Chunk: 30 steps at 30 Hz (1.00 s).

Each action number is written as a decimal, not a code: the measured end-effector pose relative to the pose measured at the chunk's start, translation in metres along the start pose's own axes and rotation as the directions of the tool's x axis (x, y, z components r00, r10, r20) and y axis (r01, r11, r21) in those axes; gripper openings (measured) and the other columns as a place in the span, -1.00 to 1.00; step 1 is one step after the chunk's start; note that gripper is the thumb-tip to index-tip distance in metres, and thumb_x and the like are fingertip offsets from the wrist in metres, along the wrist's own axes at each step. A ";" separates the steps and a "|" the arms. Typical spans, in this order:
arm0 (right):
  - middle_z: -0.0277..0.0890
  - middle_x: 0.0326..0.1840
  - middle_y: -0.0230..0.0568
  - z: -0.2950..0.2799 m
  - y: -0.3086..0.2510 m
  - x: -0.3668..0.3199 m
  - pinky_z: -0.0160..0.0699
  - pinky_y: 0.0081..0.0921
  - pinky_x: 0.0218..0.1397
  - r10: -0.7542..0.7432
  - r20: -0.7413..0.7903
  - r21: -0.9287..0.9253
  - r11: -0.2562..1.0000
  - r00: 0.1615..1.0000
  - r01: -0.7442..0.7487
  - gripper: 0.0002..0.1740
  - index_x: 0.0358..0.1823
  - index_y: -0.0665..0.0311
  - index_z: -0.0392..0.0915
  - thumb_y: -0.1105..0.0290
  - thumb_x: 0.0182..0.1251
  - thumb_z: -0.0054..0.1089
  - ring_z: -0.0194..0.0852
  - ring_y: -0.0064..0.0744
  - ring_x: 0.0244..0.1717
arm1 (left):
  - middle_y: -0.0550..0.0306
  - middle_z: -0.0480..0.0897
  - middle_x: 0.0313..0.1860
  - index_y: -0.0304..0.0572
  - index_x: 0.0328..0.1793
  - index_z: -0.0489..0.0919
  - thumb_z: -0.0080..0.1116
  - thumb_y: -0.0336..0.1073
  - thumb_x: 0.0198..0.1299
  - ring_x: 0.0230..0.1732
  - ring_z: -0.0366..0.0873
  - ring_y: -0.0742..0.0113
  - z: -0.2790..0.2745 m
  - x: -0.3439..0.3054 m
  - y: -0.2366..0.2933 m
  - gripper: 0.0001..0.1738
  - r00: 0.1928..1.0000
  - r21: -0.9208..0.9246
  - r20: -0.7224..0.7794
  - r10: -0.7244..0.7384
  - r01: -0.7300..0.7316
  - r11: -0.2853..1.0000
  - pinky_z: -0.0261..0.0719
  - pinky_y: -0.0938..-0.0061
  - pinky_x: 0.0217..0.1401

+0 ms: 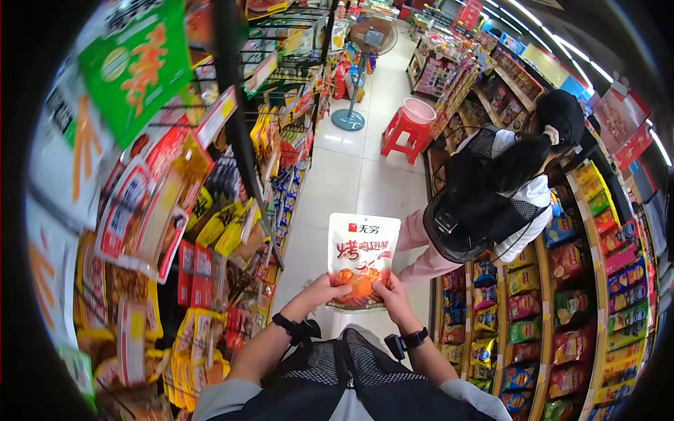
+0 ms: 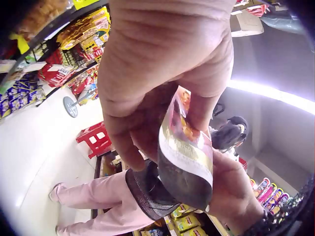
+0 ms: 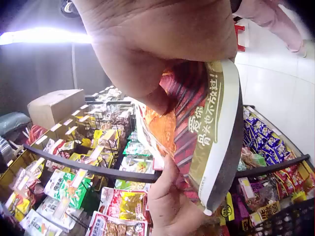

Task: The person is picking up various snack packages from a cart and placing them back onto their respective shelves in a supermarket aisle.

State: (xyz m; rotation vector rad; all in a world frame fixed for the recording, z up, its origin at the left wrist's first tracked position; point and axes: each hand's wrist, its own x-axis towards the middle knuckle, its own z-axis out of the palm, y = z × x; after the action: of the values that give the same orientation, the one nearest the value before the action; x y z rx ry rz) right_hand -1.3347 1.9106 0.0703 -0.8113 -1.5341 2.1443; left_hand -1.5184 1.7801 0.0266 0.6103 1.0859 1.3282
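Observation:
A white and red snack pouch [image 1: 364, 245] with a picture of roasted chicken pieces is held upright in front of the body, its printed face toward me. My left hand [image 1: 325, 291] grips its lower left edge, thumb over the front. On the lower right edge, my right hand [image 1: 393, 295] pinches it the same way. The left wrist view shows the pouch's dark bottom fold [image 2: 184, 189], with the left fingers behind it. In the right wrist view, the pouch's side [image 3: 197, 132] bears yellow-green lettering, and the right thumb presses the front.
Racks of hanging snack packets [image 1: 203, 231] line the left, close to my arm. A person [image 1: 491, 182] in a black vest stands ahead on the right, beside shelves of chip bags [image 1: 569, 316]. A red stool [image 1: 407, 133] and a round-based stand [image 1: 348, 119] are on the tiled aisle floor.

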 end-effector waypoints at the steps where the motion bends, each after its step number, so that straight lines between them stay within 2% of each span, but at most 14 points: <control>1: 0.49 -0.21 -0.49 -0.003 -0.002 0.017 0.38 -0.72 -0.28 0.024 -0.001 0.017 1.000 1.000 -0.024 -0.74 0.17 0.28 0.42 0.44 0.52 0.10 0.38 -0.75 -0.33 | 0.16 0.71 -0.01 -0.28 0.20 0.58 0.29 -0.34 0.31 -0.08 0.65 0.46 -0.003 0.012 0.017 -0.63 1.000 -0.023 -0.009 0.025 -0.026 0.999 0.62 0.48 0.06; 2: 0.49 -0.21 -0.50 -0.009 0.000 0.034 0.38 -0.72 -0.27 0.049 0.000 0.031 0.998 0.999 -0.049 -0.72 0.18 0.28 0.42 0.44 0.51 0.11 0.37 -0.75 -0.32 | 0.15 0.71 0.03 -0.30 0.22 0.56 0.28 -0.36 0.32 -0.01 0.65 0.44 -0.017 0.030 0.014 -0.62 1.000 0.025 -0.008 -0.010 0.010 1.000 0.61 0.46 0.14; 6: 0.53 -0.10 -0.45 -0.012 -0.013 0.111 0.48 -0.66 -0.11 0.102 -0.005 0.006 0.995 0.995 -0.102 -0.64 0.27 0.31 0.40 0.45 0.50 0.12 0.46 -0.70 -0.17 | 0.15 0.70 0.04 -0.29 0.22 0.56 0.27 -0.35 0.32 0.01 0.65 0.44 -0.056 0.083 0.037 -0.63 0.999 0.048 -0.044 -0.010 0.012 0.999 0.60 0.46 0.13; 9: 0.57 -0.01 -0.35 -0.025 -0.019 0.182 0.57 -0.58 0.04 0.061 0.063 -0.014 0.998 0.996 -0.060 -0.60 0.31 0.35 0.37 0.43 0.51 0.11 0.53 -0.61 -0.03 | 0.17 0.70 0.02 -0.27 0.21 0.56 0.27 -0.33 0.32 -0.01 0.64 0.45 -0.077 0.122 0.070 -0.63 0.994 0.066 -0.108 -0.009 0.017 0.998 0.59 0.48 0.10; 13: 0.57 0.13 -0.30 -0.031 -0.040 0.282 0.53 -0.52 0.18 0.059 0.150 -0.008 0.998 0.987 -0.059 -0.56 0.34 0.35 0.37 0.43 0.49 0.14 0.53 -0.55 0.08 | 0.22 0.70 -0.05 -0.22 0.15 0.58 0.29 -0.30 0.30 -0.08 0.64 0.47 -0.110 0.181 0.115 -0.67 0.974 0.060 -0.227 0.021 -0.007 0.998 0.57 0.52 0.01; 15: 0.57 0.08 -0.31 -0.033 -0.058 0.323 0.56 -0.54 0.12 0.076 0.185 -0.027 0.997 0.980 -0.072 -0.58 0.32 0.36 0.39 0.43 0.49 0.14 0.54 -0.56 0.03 | 0.21 0.71 -0.05 -0.22 0.15 0.59 0.30 -0.29 0.30 -0.09 0.64 0.48 -0.127 0.210 0.137 -0.67 0.963 0.055 -0.268 0.031 -0.017 0.998 0.57 0.53 0.01; 18: 0.58 0.05 -0.31 -0.048 -0.083 0.378 0.58 -0.55 0.07 0.057 0.233 -0.044 0.998 0.971 -0.048 -0.58 0.32 0.38 0.38 0.44 0.49 0.12 0.55 -0.58 -0.01 | 0.17 0.69 0.04 -0.24 0.24 0.55 0.28 -0.33 0.31 0.00 0.64 0.42 -0.145 0.256 0.156 -0.60 0.955 0.107 -0.296 -0.014 0.047 0.993 0.59 0.47 0.12; 20: 0.58 0.06 -0.30 -0.055 -0.090 0.405 0.58 -0.55 0.08 0.053 0.259 -0.031 0.998 0.965 -0.046 -0.57 0.33 0.38 0.38 0.44 0.49 0.12 0.55 -0.57 0.00 | 0.17 0.69 0.03 -0.23 0.24 0.55 0.30 -0.33 0.29 0.00 0.64 0.42 -0.154 0.282 0.159 -0.59 0.955 0.024 -0.294 0.033 -0.027 0.999 0.59 0.46 0.12; 21: 0.58 0.07 -0.30 -0.041 -0.090 0.426 0.58 -0.55 0.09 0.082 0.258 -0.052 0.996 0.963 -0.071 -0.57 0.32 0.38 0.38 0.44 0.49 0.12 0.54 -0.57 0.01 | 0.17 0.69 0.03 -0.22 0.24 0.55 0.31 -0.33 0.29 0.00 0.64 0.42 -0.178 0.289 0.163 -0.59 0.956 -0.040 -0.288 0.048 -0.062 0.997 0.59 0.46 0.12; 24: 0.58 0.06 -0.30 -0.057 -0.110 0.453 0.58 -0.56 0.08 0.067 0.292 -0.075 0.996 0.954 -0.046 -0.58 0.30 0.38 0.39 0.43 0.48 0.14 0.55 -0.58 0.01 | 0.18 0.69 0.04 -0.21 0.24 0.56 0.33 -0.32 0.27 0.02 0.63 0.42 -0.171 0.310 0.179 -0.58 0.940 -0.015 -0.342 0.018 -0.024 1.000 0.57 0.45 0.13; 27: 0.58 0.03 -0.31 -0.073 -0.120 0.480 0.60 -0.57 0.05 0.035 0.298 -0.106 0.994 0.954 -0.003 -0.61 0.26 0.38 0.41 0.41 0.48 0.17 0.56 -0.59 -0.02 | 0.19 0.69 0.06 -0.19 0.25 0.56 0.35 -0.32 0.26 0.05 0.62 0.42 -0.172 0.339 0.200 -0.56 0.947 -0.063 -0.320 -0.023 0.003 0.998 0.56 0.45 0.15; 28: 0.58 0.03 -0.31 -0.061 -0.107 0.505 0.59 -0.56 0.07 0.064 0.278 -0.120 0.992 0.958 -0.031 -0.62 0.25 0.38 0.42 0.42 0.48 0.16 0.55 -0.58 -0.01 | 0.20 0.68 0.08 -0.19 0.25 0.56 0.36 -0.32 0.25 0.08 0.61 0.42 -0.206 0.351 0.194 -0.55 0.960 -0.117 -0.281 0.003 -0.037 0.992 0.56 0.44 0.16; 30: 0.58 0.02 -0.31 -0.065 -0.124 0.526 0.59 -0.55 0.08 0.063 0.257 -0.114 0.993 0.964 -0.034 -0.63 0.23 0.39 0.43 0.42 0.48 0.17 0.55 -0.58 0.00 | 0.19 0.68 0.07 -0.21 0.24 0.57 0.36 -0.33 0.25 0.07 0.62 0.41 -0.210 0.375 0.212 -0.56 0.954 -0.158 -0.297 0.044 -0.094 0.983 0.56 0.44 0.17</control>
State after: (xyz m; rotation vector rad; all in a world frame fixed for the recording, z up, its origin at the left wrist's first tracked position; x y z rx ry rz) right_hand -1.6956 2.3170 0.0491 -0.6254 -1.7915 2.2941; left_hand -1.8405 2.1345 0.0207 0.3328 1.1800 1.5903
